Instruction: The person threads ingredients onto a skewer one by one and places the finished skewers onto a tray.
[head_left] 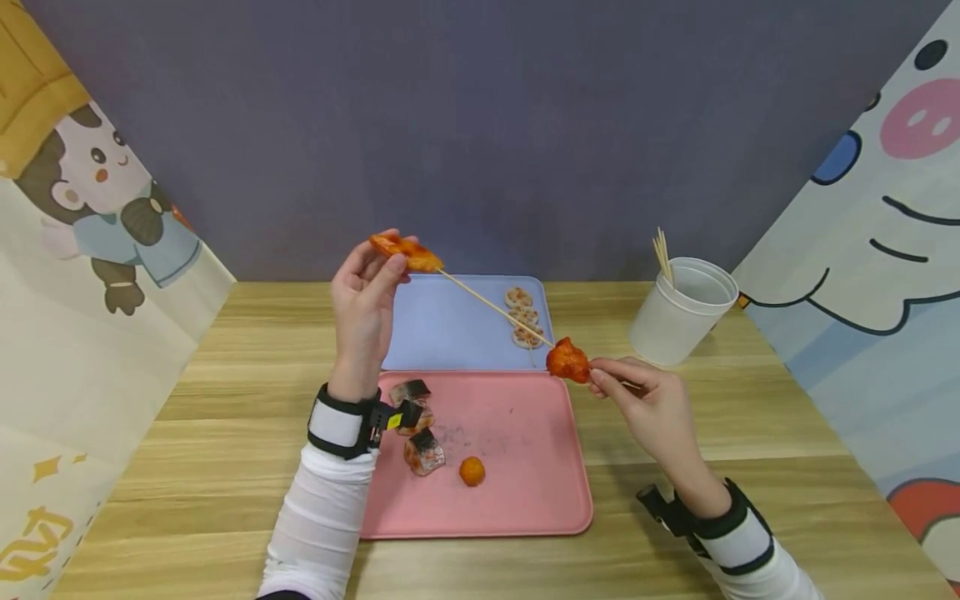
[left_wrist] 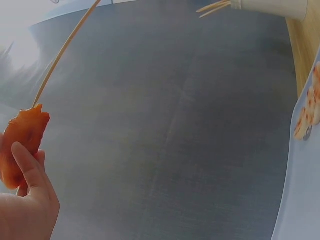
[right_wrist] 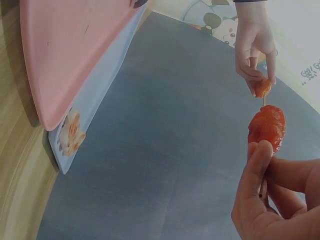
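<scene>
A bamboo skewer point(head_left: 491, 305) slants between my two hands above the trays. My left hand point(head_left: 365, 292) holds an orange glazed chicken wing point(left_wrist: 25, 142) between thumb and fingers, and the skewer's far end enters it. Near the other end, a redder glazed piece of chicken point(head_left: 567, 361) is threaded on the stick. My right hand point(head_left: 641, 400) pinches the skewer just behind that piece, with the thumb touching the meat in the right wrist view. Whether the tip goes right through the wing is hidden.
Below lies a pink tray point(head_left: 525, 500) with fish pieces point(head_left: 424, 452) and an orange ball point(head_left: 472, 472). Behind it, a blue tray point(head_left: 450, 325) carries browned round slices point(head_left: 523, 317) on a stick. At right stands a white tub point(head_left: 671, 321) with several skewers point(head_left: 663, 254).
</scene>
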